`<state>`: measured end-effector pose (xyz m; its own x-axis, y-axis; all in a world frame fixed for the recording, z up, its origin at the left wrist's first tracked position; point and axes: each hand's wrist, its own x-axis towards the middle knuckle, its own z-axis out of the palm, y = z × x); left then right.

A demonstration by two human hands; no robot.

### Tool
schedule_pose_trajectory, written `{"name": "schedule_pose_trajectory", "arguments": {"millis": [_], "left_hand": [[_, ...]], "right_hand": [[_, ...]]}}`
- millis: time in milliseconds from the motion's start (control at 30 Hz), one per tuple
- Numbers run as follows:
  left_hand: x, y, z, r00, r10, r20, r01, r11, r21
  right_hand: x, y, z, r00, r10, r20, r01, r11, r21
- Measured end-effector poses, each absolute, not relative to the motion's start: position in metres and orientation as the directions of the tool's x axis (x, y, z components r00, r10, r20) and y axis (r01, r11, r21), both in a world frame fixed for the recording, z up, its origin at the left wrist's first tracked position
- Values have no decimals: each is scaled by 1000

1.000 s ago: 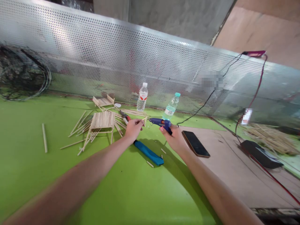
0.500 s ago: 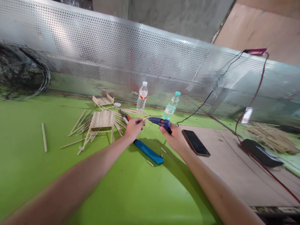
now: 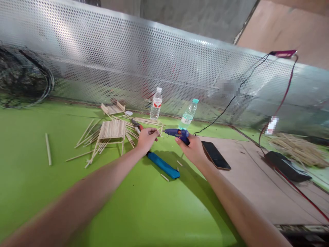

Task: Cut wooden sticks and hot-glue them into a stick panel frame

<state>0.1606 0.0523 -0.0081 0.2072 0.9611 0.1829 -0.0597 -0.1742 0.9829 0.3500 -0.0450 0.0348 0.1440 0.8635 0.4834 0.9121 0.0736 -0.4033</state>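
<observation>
My right hand is wrapped round a blue hot glue gun, its nozzle pointing left. Between the fingertips of my left hand is a small piece of thin wooden stick, close to the nozzle; whether they touch I cannot tell. Below the hands lies a tool with a blue handle, partly hidden by my left hand. Left of my hands stands a small table-like stick model on slanted legs. Behind it sits a smaller stick piece with raised sides.
Loose sticks spread around the model. Pliers, a red-labelled bottle and a green-capped bottle stand or lie behind my hands. On the right are a phone, a black box with cables, and a stick pile.
The view has shifted very slightly. Both hands keep nearly the same pose, with the glue gun tilted a little differently beside the stick piece.
</observation>
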Motion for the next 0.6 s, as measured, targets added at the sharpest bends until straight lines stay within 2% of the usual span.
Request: {"name": "schedule_pose_trajectory", "arguments": {"millis": [167, 333, 600], "left_hand": [[160, 52, -8, 207, 963, 170, -87, -155, 984], [160, 53, -10, 204, 961, 187, -80, -174, 982], [160, 55, -10, 181, 960, 215, -50, -209, 977]], "right_hand": [[350, -43, 35, 185, 877, 443, 926, -5, -377], [353, -40, 34, 195, 864, 464, 951, -52, -304], [353, -38, 33, 130, 862, 490, 975, -20, -223]]}}
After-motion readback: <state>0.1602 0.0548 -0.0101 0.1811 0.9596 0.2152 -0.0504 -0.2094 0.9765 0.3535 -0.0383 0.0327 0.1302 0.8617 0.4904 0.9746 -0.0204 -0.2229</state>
